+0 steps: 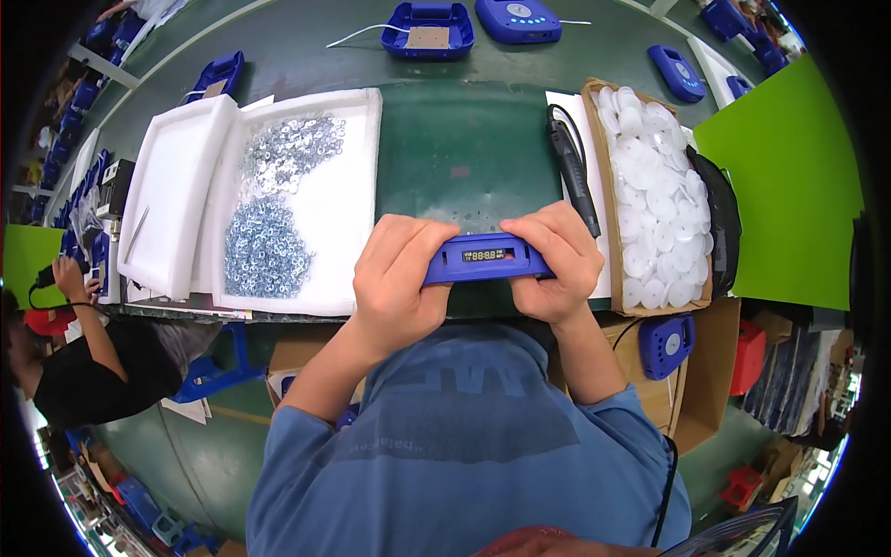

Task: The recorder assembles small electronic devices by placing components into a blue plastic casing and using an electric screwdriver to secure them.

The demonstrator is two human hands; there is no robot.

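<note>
In the head view, I find the left hand (401, 278) and the right hand (555, 265) both closed on a blue housing (487, 270), one at each end, thumbs toward the near side. The housing is held lengthwise from left to right above the near part of a green mat (464, 139), its display window (482, 255) facing up. To the left I record a white foam tray (339, 204) bearing two heaps: silver metal pieces (290, 153) on the far side and bluish metal pieces (264, 251) on the near side. Further left, a second foam tray (176, 186) carries tweezers (137, 229). To the right lies a black-handled tool (571, 162) with its cord, just beside a cardboard box (609, 172) filled with translucent white discs (654, 200). The black item (722, 223) against the box's right side is partly hidden; I would call it a bag, without certainty. At the far side I note an open blue shell (399, 39) and a blue device (518, 28). A co-worker (102, 367) sits at far left.
</note>
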